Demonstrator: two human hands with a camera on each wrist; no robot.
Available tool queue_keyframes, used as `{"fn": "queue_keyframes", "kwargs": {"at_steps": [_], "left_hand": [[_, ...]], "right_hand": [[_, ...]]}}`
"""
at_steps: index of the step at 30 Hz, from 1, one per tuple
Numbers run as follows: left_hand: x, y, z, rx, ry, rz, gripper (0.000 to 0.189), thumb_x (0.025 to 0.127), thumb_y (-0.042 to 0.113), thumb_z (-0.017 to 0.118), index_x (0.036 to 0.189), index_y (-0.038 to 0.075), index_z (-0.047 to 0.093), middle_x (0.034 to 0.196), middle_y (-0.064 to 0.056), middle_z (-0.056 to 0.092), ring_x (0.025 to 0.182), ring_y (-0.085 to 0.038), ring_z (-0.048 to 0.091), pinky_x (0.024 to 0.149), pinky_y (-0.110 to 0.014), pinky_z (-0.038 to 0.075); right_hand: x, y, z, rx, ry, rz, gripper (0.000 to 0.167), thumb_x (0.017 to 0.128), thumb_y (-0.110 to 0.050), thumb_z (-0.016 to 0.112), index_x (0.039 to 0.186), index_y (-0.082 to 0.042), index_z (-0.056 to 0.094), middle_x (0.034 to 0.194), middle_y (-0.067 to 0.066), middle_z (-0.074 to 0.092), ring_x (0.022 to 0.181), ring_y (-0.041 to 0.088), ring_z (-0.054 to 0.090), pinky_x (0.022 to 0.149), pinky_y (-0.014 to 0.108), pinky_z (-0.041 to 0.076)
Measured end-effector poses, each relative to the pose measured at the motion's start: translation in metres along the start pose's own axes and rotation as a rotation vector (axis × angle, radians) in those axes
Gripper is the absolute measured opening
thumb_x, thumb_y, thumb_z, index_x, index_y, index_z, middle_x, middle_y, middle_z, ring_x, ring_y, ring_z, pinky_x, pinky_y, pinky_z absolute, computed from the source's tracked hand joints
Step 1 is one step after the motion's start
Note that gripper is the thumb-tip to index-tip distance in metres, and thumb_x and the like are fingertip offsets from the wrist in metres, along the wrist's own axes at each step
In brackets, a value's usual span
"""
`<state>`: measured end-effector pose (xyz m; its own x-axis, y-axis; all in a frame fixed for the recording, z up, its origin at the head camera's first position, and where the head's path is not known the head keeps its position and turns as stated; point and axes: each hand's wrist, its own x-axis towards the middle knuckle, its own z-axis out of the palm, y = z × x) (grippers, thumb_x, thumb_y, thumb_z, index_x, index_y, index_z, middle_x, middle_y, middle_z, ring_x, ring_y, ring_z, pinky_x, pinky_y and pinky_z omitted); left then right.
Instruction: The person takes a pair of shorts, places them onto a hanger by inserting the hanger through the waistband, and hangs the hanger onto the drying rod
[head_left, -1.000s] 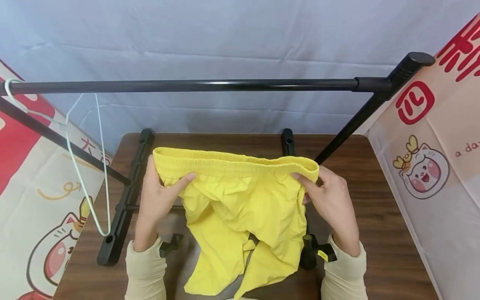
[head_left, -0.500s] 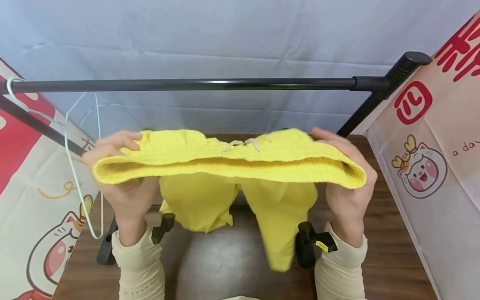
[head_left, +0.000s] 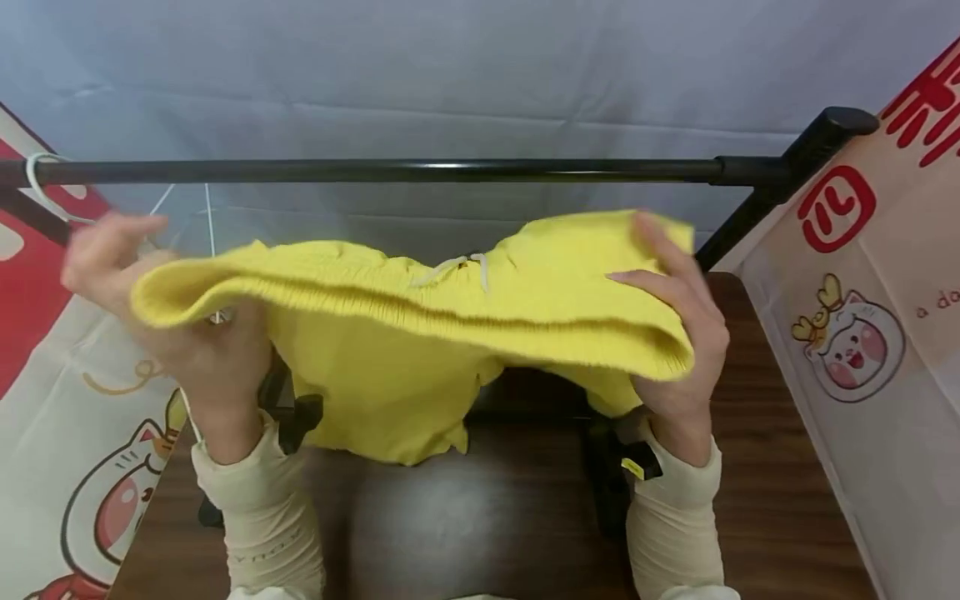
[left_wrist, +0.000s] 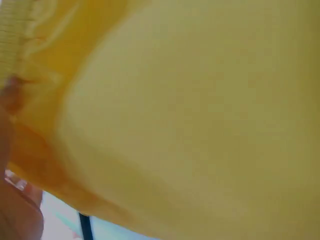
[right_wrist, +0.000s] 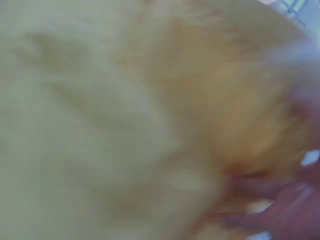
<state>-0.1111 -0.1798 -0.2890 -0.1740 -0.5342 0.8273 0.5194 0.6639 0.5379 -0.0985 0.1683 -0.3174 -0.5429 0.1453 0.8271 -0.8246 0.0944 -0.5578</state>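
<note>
Yellow pants (head_left: 382, 367) between both hands (head_left: 187, 350) (head_left: 697, 346), waistband (head_left: 420, 323) agape

A person wore creased cream sleeves (head_left: 675, 521), dark lettering (head_left: 266, 548) marking the left one, with black wrist devices (head_left: 301, 422), the right bearing a yellow label (head_left: 632, 468).

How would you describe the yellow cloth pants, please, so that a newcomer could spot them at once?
Find the long black tubular bar crossing the head view. Below it, held between the person's left hand and right hand, are the yellow cloth pants. Their bright colour and white drawstring set them apart from the thin white hanger.
</note>
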Motion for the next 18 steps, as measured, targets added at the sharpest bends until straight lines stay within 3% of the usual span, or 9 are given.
{"fn": "queue_keyframes", "kwargs": {"at_steps": [1, 3, 5, 6, 9, 11, 13, 15, 18], "left_hand": [[-0.009, -0.004, -0.002, -0.040, -0.061, -0.023, 0.066, 0.091, 0.050, 0.077, 0.085, -0.011, 0.054, 0.108, -0.005, 0.055, 0.119, -0.026, 0.048, 0.119, -0.040, 0.034], [-0.032, -0.014, -0.012, 0.074, -0.237, -0.079, 0.078, 0.086, 0.066, 0.077, 0.095, -0.009, 0.057, 0.117, -0.002, 0.053, 0.122, -0.022, 0.044, 0.115, -0.042, 0.035], [-0.060, -0.027, -0.023, 0.180, -0.418, -0.169, 0.071, 0.092, 0.064, 0.070, 0.109, -0.005, 0.060, 0.126, -0.010, 0.050, 0.121, -0.024, 0.048, 0.108, -0.046, 0.044], [-0.074, -0.035, -0.029, 0.225, -0.510, -0.223, 0.061, 0.096, 0.055, 0.069, 0.116, -0.002, 0.061, 0.131, -0.015, 0.048, 0.122, -0.027, 0.050, 0.104, -0.050, 0.048], [-0.118, -0.055, -0.047, 0.294, -0.827, -0.427, 0.043, 0.104, 0.037, 0.066, 0.130, 0.003, 0.056, 0.148, -0.033, 0.034, 0.127, -0.046, 0.052, 0.098, -0.064, 0.052], [-0.143, -0.066, -0.058, 0.311, -1.012, -0.565, 0.043, 0.106, 0.038, 0.063, 0.134, 0.007, 0.052, 0.152, -0.035, 0.026, 0.130, -0.053, 0.052, 0.098, -0.070, 0.051], [-0.163, -0.073, -0.068, 0.335, -1.156, -0.643, 0.042, 0.107, 0.041, 0.060, 0.135, 0.011, 0.051, 0.154, -0.036, 0.025, 0.139, -0.057, 0.044, 0.102, -0.073, 0.048], [-0.178, -0.078, -0.075, 0.382, -1.238, -0.654, 0.044, 0.106, 0.043, 0.061, 0.137, 0.013, 0.052, 0.156, -0.037, 0.024, 0.143, -0.061, 0.036, 0.105, -0.076, 0.044], [-0.192, -0.080, -0.084, 0.511, -1.299, -0.563, 0.044, 0.104, 0.043, 0.065, 0.139, 0.018, 0.057, 0.158, -0.041, 0.027, 0.147, -0.069, 0.020, 0.108, -0.080, 0.030]], "right_hand": [[-0.004, 0.005, -0.007, -0.098, -0.069, 0.058, 0.031, 0.098, -0.022, 0.076, 0.102, 0.009, 0.075, 0.139, 0.021, 0.068, 0.130, 0.031, 0.063, 0.114, 0.032, 0.045], [-0.013, 0.015, -0.020, -0.302, -0.219, 0.186, 0.023, 0.099, -0.018, 0.074, 0.109, 0.003, 0.077, 0.135, 0.018, 0.070, 0.126, 0.030, 0.066, 0.106, 0.027, 0.049], [-0.026, 0.023, -0.031, -0.482, -0.378, 0.328, 0.021, 0.103, -0.015, 0.068, 0.120, -0.005, 0.077, 0.136, 0.014, 0.069, 0.115, 0.026, 0.069, 0.093, 0.025, 0.051], [-0.033, 0.027, -0.035, -0.561, -0.440, 0.393, 0.023, 0.104, -0.017, 0.066, 0.123, -0.009, 0.077, 0.138, 0.011, 0.067, 0.110, 0.024, 0.068, 0.090, 0.026, 0.051], [-0.052, 0.035, -0.044, -0.681, -0.567, 0.556, 0.028, 0.107, -0.020, 0.060, 0.130, -0.013, 0.074, 0.145, 0.012, 0.062, 0.102, 0.025, 0.067, 0.081, 0.038, 0.051], [-0.065, 0.039, -0.047, -0.728, -0.612, 0.615, 0.031, 0.107, -0.020, 0.057, 0.134, -0.013, 0.072, 0.149, 0.015, 0.059, 0.104, 0.029, 0.067, 0.081, 0.044, 0.051], [-0.078, 0.043, -0.049, -0.757, -0.647, 0.638, 0.034, 0.107, -0.019, 0.057, 0.137, -0.010, 0.069, 0.152, 0.018, 0.057, 0.105, 0.033, 0.067, 0.081, 0.046, 0.050], [-0.092, 0.047, -0.049, -0.771, -0.684, 0.655, 0.035, 0.106, -0.016, 0.057, 0.139, -0.008, 0.067, 0.153, 0.018, 0.055, 0.102, 0.036, 0.068, 0.079, 0.047, 0.051], [-0.112, 0.053, -0.050, -0.783, -0.744, 0.653, 0.035, 0.102, -0.007, 0.060, 0.137, -0.004, 0.065, 0.155, 0.020, 0.052, 0.101, 0.039, 0.069, 0.076, 0.046, 0.053]]}}
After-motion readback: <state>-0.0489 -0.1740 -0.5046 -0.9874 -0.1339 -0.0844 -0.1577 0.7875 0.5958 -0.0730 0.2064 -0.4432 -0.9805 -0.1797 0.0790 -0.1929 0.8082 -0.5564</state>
